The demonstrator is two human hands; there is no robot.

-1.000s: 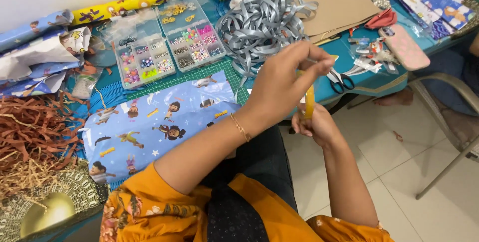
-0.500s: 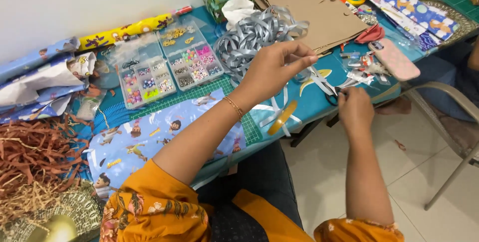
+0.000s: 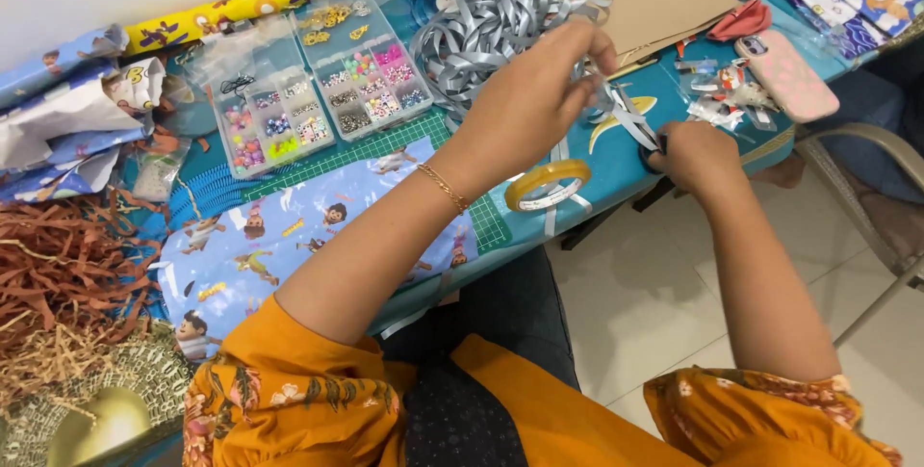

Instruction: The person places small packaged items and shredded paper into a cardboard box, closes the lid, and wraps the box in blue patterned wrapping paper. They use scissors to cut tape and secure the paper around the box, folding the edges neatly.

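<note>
L hand (image 3: 539,91) pinched shut on grey ribbon (image 3: 630,120) by table edge; R hand (image 3: 698,154) fisted on scissors (image 3: 653,144), overhanging edge. Tape roll (image 3: 547,185) near edge. Teal table (image 3: 616,178) crowded; tiled floor (image 3: 645,303) below.

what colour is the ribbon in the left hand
Silver-grey ribbon, held by the left hand; head view shows it.

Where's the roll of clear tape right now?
The tape roll lies flat on the blue table's near edge, just below the left hand and left of the right hand.
</note>
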